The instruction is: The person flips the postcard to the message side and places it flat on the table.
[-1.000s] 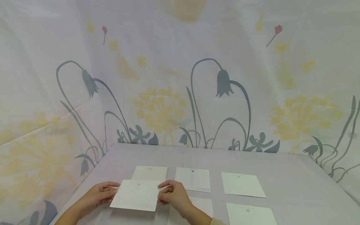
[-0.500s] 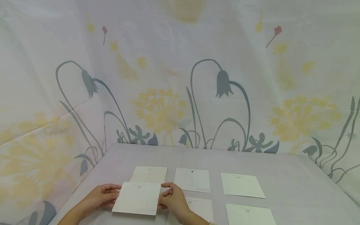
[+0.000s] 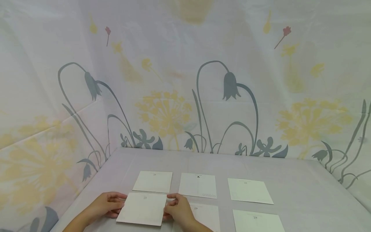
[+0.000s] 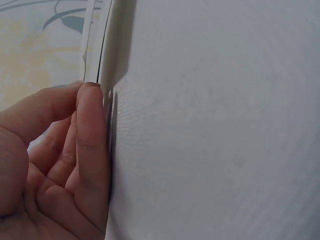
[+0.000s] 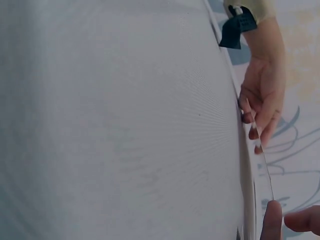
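A white card (image 3: 142, 209) with a small printed motif near its top lies between both hands at the front left of the table. By its left edge, my left hand (image 3: 105, 206) pinches the card between thumb and fingers; the left wrist view shows the left fingertips (image 4: 91, 95) meeting at a thin card edge. My right hand (image 3: 181, 209) holds the opposite edge with bent fingers. In the right wrist view the card appears edge-on as a thin line, slightly above the tabletop, running from the left hand (image 5: 265, 95) to a right fingertip (image 5: 272, 220).
Behind the held card lies a similar card (image 3: 153, 181). More cards lie in rows: a back middle card (image 3: 198, 185), a back right card (image 3: 250, 190), a front middle card (image 3: 205, 216) partly behind the right hand, and a front right card (image 3: 259, 221). Flowered cloth (image 3: 174, 80) surrounds the pale table (image 3: 304, 183).
Both hands have brought the card lower and nearer to the person. The card behind it, partly covered before, now shows almost whole. The other cards have not moved.
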The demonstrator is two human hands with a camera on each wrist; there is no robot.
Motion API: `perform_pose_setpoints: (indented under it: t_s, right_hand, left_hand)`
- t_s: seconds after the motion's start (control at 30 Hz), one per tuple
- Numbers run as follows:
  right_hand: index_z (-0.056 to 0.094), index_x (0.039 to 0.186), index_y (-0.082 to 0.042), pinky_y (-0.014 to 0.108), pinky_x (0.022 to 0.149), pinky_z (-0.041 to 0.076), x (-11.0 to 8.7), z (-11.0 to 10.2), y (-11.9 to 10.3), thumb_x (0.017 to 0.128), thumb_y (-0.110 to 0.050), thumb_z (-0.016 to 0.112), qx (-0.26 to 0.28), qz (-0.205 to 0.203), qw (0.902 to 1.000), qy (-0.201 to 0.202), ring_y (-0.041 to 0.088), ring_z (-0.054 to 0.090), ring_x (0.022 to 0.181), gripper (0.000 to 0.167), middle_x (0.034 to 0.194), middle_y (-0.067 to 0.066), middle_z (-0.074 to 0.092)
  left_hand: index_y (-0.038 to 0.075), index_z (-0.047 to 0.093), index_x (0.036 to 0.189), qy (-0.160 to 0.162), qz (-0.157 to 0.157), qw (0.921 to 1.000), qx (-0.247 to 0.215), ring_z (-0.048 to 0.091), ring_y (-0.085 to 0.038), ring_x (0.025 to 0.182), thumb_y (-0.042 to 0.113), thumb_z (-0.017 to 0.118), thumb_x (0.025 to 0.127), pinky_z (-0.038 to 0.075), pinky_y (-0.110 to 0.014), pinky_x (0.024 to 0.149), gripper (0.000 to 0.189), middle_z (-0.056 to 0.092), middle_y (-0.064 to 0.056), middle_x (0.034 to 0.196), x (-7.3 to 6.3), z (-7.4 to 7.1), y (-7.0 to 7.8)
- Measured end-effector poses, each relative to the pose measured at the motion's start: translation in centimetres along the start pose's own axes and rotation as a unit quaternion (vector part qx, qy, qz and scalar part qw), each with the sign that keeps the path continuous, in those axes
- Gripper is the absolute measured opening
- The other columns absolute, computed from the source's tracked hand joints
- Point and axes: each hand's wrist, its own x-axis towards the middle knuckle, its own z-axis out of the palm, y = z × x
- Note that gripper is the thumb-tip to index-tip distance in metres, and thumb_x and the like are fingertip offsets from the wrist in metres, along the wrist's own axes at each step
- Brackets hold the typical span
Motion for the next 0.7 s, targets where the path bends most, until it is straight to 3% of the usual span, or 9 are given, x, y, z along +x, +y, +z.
perform_pose_setpoints:
  t_s: [0.4, 0.7]
  right_hand:
    - [0.048, 0.113, 0.020, 0.030, 0.058, 0.056, -0.11, 0.00, 0.39, 0.075, 0.012, 0.049, 0.048, 0.034, 0.9979, -0.025, 0.020, 0.064, 0.064, 0.039, 0.075, 0.011, 0.049]
    - [0.049, 0.113, 0.020, 0.026, 0.057, 0.055, -0.03, -0.01, 0.01, 0.078, 0.007, 0.050, 0.009, 0.065, 0.9974, -0.031, 0.014, 0.062, 0.061, 0.038, 0.078, 0.013, 0.060]
  left_hand:
    - [-0.013, 0.052, 0.118, 0.000, -0.019, 0.9996, 0.019, 0.060, -0.012, 0.067, 0.009, 0.067, 0.085, 0.055, -0.029, 0.060, 0.042, 0.061, -0.003, 0.083, -0.23, -0.04, 0.20]
    - [-0.011, 0.055, 0.115, 0.023, -0.031, 0.9984, 0.042, 0.060, -0.012, 0.066, 0.009, 0.069, 0.083, 0.055, -0.029, 0.059, 0.041, 0.060, -0.003, 0.081, -0.28, 0.30, 0.48]
